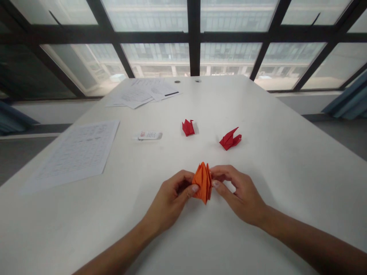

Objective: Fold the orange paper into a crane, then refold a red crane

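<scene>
An orange folded-paper piece (203, 181) with several pleated layers is held upright over the near middle of the table. My left hand (173, 196) pinches its left side, thumb in front and fingers behind. At its right edge, my right hand (239, 193) has thumb and fingertips closed on the outer layer. Just beyond the hands lie two red origami figures: a small red paper crane (188, 128) in the middle and a larger pointed red paper figure (230, 139) to the right. The fingertips behind the orange paper are partly hidden.
A white tube-like item (149, 135) with red and dark print lies left of the crane. One printed sheet (80, 152) is at the left, and several overlapping papers (140, 91) lie at the far left. The white table (286, 160) reaches toward dark-framed windows (194, 38).
</scene>
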A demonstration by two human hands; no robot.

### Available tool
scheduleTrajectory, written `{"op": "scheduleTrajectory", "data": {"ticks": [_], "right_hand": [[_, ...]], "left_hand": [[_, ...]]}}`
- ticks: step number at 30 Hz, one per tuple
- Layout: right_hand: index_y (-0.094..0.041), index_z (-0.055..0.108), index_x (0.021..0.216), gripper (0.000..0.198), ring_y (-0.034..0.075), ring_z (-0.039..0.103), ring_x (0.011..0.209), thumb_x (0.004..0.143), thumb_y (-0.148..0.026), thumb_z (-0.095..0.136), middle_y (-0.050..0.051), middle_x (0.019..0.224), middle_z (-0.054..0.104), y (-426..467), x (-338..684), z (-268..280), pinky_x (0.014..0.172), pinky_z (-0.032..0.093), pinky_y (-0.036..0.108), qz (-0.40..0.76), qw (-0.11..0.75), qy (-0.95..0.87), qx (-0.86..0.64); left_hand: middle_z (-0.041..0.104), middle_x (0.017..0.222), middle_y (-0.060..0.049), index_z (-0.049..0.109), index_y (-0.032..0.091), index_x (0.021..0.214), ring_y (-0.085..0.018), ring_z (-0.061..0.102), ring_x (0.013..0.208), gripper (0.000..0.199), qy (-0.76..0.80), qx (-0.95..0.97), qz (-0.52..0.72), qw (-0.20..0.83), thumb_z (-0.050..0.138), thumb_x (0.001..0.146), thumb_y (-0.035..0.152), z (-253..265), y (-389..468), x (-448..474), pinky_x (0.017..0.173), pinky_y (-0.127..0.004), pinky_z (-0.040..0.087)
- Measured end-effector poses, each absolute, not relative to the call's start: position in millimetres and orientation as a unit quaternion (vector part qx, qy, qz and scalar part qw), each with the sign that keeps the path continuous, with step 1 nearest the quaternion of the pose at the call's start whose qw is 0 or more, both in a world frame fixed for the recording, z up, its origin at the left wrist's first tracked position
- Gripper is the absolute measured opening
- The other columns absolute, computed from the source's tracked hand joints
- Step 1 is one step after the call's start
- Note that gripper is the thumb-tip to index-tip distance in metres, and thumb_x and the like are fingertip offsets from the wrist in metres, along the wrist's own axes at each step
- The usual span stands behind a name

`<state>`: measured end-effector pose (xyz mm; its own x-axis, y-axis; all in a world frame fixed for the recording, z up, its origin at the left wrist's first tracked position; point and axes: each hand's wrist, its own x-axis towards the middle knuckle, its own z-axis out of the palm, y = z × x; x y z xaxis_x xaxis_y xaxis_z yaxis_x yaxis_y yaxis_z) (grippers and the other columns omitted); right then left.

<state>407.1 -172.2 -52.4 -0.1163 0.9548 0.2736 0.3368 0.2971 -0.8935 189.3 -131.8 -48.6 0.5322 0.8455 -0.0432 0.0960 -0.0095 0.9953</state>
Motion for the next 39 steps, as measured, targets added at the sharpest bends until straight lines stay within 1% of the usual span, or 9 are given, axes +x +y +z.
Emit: {"op": "scheduleTrajectory", "data": {"ticks": [5,11,16,19,22,28,32,35,39], "right_hand": [[-0.027,0.064,0.122,0.026,0.021,0.07,0.093,0.096,-0.023,0.063,0.005,0.111,0.073,-170.2,410.4,-47.3,0.085,0.058,0.038,0.371,0.468,-0.647,-0.474],[-0.024,0.065,0.098,0.008,0.017,0.064,0.08,0.092,-0.02,0.067,0.001,0.09,0.067,-168.3,412.1,-40.1,0.075,0.055,0.033,0.387,0.478,-0.638,-0.463],[-0.024,0.067,0.104,0.014,0.016,0.063,0.078,0.091,-0.019,0.066,0.0,0.089,0.068,-165.5,414.5,-36.4,0.071,0.053,0.031,0.401,0.453,-0.648,-0.463],[-0.024,0.064,0.092,0.009,0.015,0.06,0.074,0.09,-0.015,0.064,0.0,0.085,0.066,-163.9,417.6,-36.0,0.07,0.051,0.03,0.384,0.457,-0.662,-0.453],[-0.024,0.06,0.088,0.012,0.015,0.059,0.074,0.089,-0.012,0.061,0.001,0.087,0.064,-163.0,420.8,-38.1,0.069,0.051,0.03,0.349,0.46,-0.695,-0.429],[-0.023,0.062,0.095,0.016,0.015,0.066,0.079,0.089,-0.008,0.061,0.002,0.091,0.07,-163.9,420.5,-45.5,0.072,0.054,0.029,0.252,0.475,-0.741,-0.402],[-0.022,0.064,0.095,0.017,0.016,0.071,0.086,0.089,-0.006,0.062,0.005,0.097,0.074,-163.6,418.6,-47.4,0.077,0.056,0.029,0.233,0.482,-0.744,-0.399],[-0.021,0.066,0.092,0.016,0.015,0.071,0.082,0.087,-0.006,0.064,0.004,0.096,0.075,-163.6,419.0,-46.7,0.073,0.056,0.027,0.26,0.476,-0.732,-0.413],[-0.02,0.069,0.095,0.01,0.015,0.069,0.077,0.09,-0.012,0.064,0.006,0.099,0.075,-165.0,420.1,-44.3,0.068,0.057,0.029,0.364,0.462,-0.679,-0.439]], "left_hand": [[0.075,0.093,-0.007,0.066,0.017,0.099,-0.019,0.069,0.081,0.017,0.339,0.625,0.295,0.638,0.068,0.095,0.033,-46.0,-129.9,189.6,0.076,-0.031,0.055],[0.074,0.092,-0.005,0.067,0.017,0.099,-0.017,0.068,0.081,0.014,0.335,0.647,0.269,0.63,0.067,0.096,0.031,-47.5,-127.2,187.3,0.077,-0.03,0.053],[0.071,0.087,-0.003,0.066,0.017,0.094,-0.017,0.066,0.079,0.014,0.329,0.653,0.251,0.634,0.07,0.095,0.031,-49.2,-126.5,183.8,0.076,-0.029,0.052],[0.071,0.086,-0.004,0.066,0.016,0.094,-0.017,0.065,0.078,0.016,0.327,0.646,0.254,0.641,0.07,0.094,0.031,-48.8,-126.2,183.4,0.075,-0.029,0.052],[0.071,0.085,-0.005,0.067,0.016,0.092,-0.016,0.064,0.078,0.017,0.327,0.641,0.259,0.645,0.072,0.093,0.032,-48.8,-125.5,183.8,0.074,-0.028,0.052],[0.071,0.085,-0.005,0.068,0.014,0.094,-0.015,0.065,0.077,0.017,0.327,0.637,0.254,0.651,0.073,0.092,0.03,-50.3,-125.2,183.6,0.073,-0.027,0.052],[0.07,0.083,-0.003,0.069,0.015,0.094,-0.014,0.064,0.075,0.015,0.333,0.636,0.263,0.644,0.072,0.093,0.029,-50.4,-126.2,182.8,0.072,-0.026,0.052],[0.069,0.081,-0.003,0.069,0.015,0.094,-0.014,0.063,0.074,0.015,0.335,0.638,0.269,0.639,0.071,0.094,0.029,-51.6,-127.1,181.7,0.071,-0.026,0.052],[0.07,0.084,-0.003,0.07,0.015,0.095,-0.015,0.064,0.076,0.015,0.345,0.648,0.275,0.621,0.071,0.094,0.03,-53.6,-128.2,180.8,0.072,-0.026,0.053]]}}
